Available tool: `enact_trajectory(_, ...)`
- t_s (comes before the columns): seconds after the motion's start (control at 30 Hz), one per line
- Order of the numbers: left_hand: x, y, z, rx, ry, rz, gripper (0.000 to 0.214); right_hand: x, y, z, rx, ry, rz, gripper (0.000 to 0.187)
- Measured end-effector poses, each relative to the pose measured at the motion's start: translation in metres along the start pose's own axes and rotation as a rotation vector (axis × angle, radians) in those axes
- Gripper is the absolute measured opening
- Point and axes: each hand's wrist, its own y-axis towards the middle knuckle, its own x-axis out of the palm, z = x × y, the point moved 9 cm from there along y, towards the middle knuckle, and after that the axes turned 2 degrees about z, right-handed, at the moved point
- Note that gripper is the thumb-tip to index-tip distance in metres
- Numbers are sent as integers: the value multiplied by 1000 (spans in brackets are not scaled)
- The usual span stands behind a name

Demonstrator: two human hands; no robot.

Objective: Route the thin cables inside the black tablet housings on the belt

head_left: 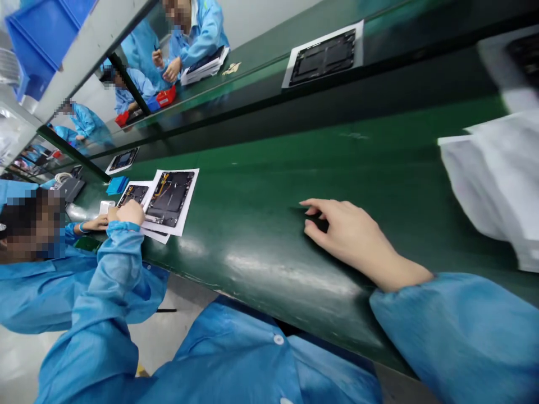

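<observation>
My left hand (130, 213) reaches far left, fingers curled on the near edge of a white sheet (187, 196) that carries an opened dark tablet (170, 197). A smaller opened device (133, 193) lies on its own sheet just beyond that hand. My right hand (345, 233) rests on the green conveyor belt (269, 185), its fingers stretched out, slightly bent and holding nothing; a dark shadow sits beneath the fingertips. Both my sleeves are blue.
A co-worker in blue sits at my left, a hand (97, 224) beside mine. A blurred white sheet (497, 185) lies at the right. Another tablet on a sheet (324, 56) lies on the far belt, where other people work. Blue bins (42, 39) stand overhead.
</observation>
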Motion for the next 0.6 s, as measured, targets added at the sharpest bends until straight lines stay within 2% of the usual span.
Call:
enact_trajectory(0.07, 10, -20, 33, 38, 90, 18, 23, -3, 1, -1, -4, 10, 22, 36)
enact_trajectory(0.13, 29, -51, 92, 275, 178, -34, 34, -7, 4, -5, -12, 33, 41, 33)
enact_trajectory(0.23, 61, -105, 182, 646, 32, -179, 34, -12, 11, -8, -1, 51, 36, 29)
enact_trajectory(0.33, 79, -131, 247, 812, -173, -214, 31, -12, 14, -9, 15, 46, 13, 29)
enact_trajectory(0.4, 90, -129, 274, 814, -274, -211, 28, -13, 13, -10, 18, 30, 10, 30)
enact_trajectory(0.47, 100, -122, 290, 805, -337, -207, 25, -13, 14, -8, 39, -6, 2, 31)
enact_trajectory(0.6, 109, -118, 300, 846, -396, -207, 25, -9, 41, 9, 132, -231, -106, 24)
